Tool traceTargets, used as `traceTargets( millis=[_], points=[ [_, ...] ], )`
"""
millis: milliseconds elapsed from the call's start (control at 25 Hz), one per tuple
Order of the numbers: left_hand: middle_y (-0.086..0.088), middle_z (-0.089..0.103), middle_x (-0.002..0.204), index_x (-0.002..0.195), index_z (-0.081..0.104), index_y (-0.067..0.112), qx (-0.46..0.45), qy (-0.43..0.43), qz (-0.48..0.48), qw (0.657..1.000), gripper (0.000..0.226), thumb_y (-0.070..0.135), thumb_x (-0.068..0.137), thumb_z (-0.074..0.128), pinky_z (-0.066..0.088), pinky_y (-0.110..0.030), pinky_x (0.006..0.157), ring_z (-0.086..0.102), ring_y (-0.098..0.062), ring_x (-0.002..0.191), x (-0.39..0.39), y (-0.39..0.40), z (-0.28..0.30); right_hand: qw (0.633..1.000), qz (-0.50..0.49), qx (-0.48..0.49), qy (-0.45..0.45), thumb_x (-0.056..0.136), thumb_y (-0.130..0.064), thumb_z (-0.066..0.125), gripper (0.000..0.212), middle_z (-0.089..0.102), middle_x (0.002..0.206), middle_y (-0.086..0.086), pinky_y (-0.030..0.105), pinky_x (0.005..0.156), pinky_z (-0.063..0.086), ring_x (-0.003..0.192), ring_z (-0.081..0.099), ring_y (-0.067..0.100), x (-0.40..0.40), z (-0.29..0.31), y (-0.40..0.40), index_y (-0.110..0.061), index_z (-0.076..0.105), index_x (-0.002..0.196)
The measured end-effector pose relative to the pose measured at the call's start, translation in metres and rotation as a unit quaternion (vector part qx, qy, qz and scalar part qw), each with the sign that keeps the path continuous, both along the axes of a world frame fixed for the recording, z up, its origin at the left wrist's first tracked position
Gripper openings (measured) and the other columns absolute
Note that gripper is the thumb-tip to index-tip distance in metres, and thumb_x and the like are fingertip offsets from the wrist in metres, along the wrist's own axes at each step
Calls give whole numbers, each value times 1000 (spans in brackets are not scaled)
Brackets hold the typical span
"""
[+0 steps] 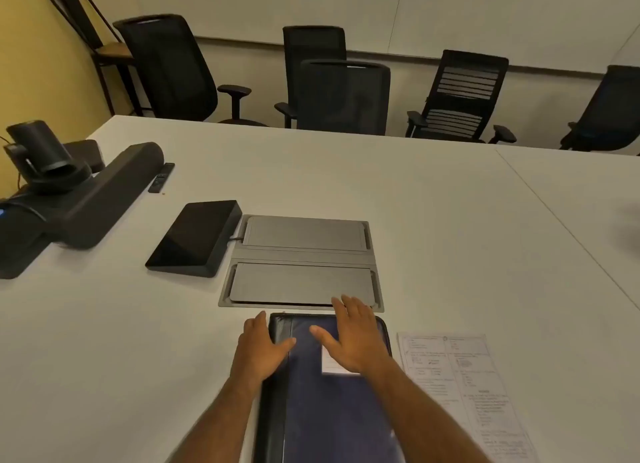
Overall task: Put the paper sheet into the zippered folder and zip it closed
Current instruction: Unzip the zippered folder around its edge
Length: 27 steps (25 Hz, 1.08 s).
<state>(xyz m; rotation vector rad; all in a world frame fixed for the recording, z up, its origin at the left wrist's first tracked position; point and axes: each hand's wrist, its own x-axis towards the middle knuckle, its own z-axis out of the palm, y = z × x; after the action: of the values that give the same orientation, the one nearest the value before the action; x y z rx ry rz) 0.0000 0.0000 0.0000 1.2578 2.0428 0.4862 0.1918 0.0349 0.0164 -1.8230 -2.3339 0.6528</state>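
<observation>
- Zippered folder [332, 410], dark blue with a black spine strip, lies flat on the white surface [433, 220] at lower centre of the frame, long side running toward the bottom edge.
- Left hand [259, 352] rests at the folder's upper left corner, fingers fairly straight on the surface beside the spine, thumb laid across onto the cover; grips nothing.
- Right hand [353, 338] lies flat on the folder's upper half, fingers spread and straight, fingertips reaching past the top edge; partly covers a pale label [334, 367] on the cover. Holds nothing.
- Paper sheet [467, 393], printed, lies flat on the surface just right of the folder, outside it.
- Cannot tell whether the zip is done up or undone.
- Grey hinged cable hatch [301, 262] set into the surface just beyond the folder.
- Black tablet-like console [194, 237] left of the hatch.
- Dark bar-shaped unit with camera [86, 192] at far left; slim remote [161, 177] beside it.
- Black office chairs [343, 95] along the far side.
</observation>
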Motion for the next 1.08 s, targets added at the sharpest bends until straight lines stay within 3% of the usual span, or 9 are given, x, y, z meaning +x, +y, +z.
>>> traceTargets(
  millis=[200,360,520,720,880,1000,1080],
  points=[
    [-10,35,150,148,29,18,-4,-12,14,1000,93,48,76,78,46,-42,104,41,-30,135,-7,30,-16,998,43,41,-37,86,-72,27,72,53,134,5,44,105,36,123,45,25,-21,-16,35,-21,48,131],
    [-8,44,142,143,38,19,-12,-23,-4,1000,95,52,66,84,49,-40,100,49,-26,126,-15,40,-26,998,35,-17,-58,86,-70,34,62,63,115,4,43,92,46,106,54,23,-37,-29,51,-22,62,114],
    [-5,59,123,128,50,20,-27,-38,-10,999,86,49,57,90,54,-33,89,59,-21,107,-23,44,-35,996,-18,-92,-10,84,-59,51,45,70,97,4,44,87,51,91,61,21,-55,-35,68,-19,70,92],
    [-2,64,113,121,52,26,-41,-88,-3,995,81,46,53,92,52,-23,78,62,-17,94,-32,49,-45,978,-62,-197,26,79,-54,61,41,63,73,4,39,77,50,78,63,25,-82,-42,90,-14,61,69],
    [3,64,111,119,53,29,-56,-111,3,992,83,43,49,95,52,-28,83,61,-16,95,-34,54,-49,968,-96,-230,20,73,-55,67,41,60,73,2,40,80,49,82,63,25,-107,-47,100,-18,53,68],
    [6,64,109,115,53,30,-60,-112,6,992,83,44,46,95,53,-32,86,63,-16,95,-35,55,-51,962,-116,-247,-16,66,-58,74,46,57,76,-1,39,76,40,79,55,21,-119,-48,106,-22,45,66],
    [7,65,107,112,51,31,-65,-108,8,992,83,45,44,95,54,-33,86,63,-15,94,-36,55,-51,955,-116,-273,-15,65,-51,77,45,56,74,-1,38,81,43,80,56,21,-123,-48,114,-20,46,66]
  ],
)
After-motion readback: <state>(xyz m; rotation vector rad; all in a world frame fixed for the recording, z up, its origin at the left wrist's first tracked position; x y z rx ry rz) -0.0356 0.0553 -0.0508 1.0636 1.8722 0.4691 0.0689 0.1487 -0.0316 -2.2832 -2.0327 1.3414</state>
